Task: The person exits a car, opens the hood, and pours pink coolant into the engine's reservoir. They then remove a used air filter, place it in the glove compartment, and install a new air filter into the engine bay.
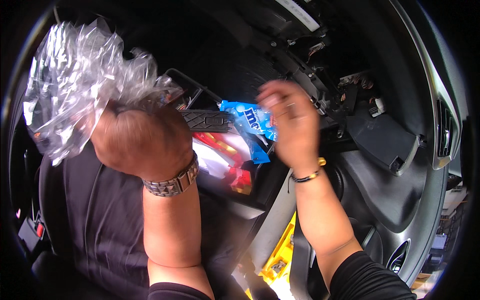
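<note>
My left hand (140, 137), with a metal watch at its wrist, is closed on a crumpled clear plastic bag (70, 75) that bulges up and to the left. Beside my right hand (297, 120) lies a blue snack packet (245, 117), its right edge hidden behind that hand. The right fingers are smeared by motion, so whether they grip the packet is unclear. Between the hands runs a dark plastic strip with a diamond pattern (207, 120). Below it, a black open box (257, 192) contains white paper (205, 155), red and gold wrapped items (239, 179) and another blue piece (260, 155).
A car's interior surrounds me, with a dark seat (100, 215) at left and a door panel (395, 195) at right. Exposed wiring (357, 82) and brackets show under the dashboard. A yellow plastic object (282, 255) lies beyond the door sill. A seat-belt buckle (39, 229) sits far left.
</note>
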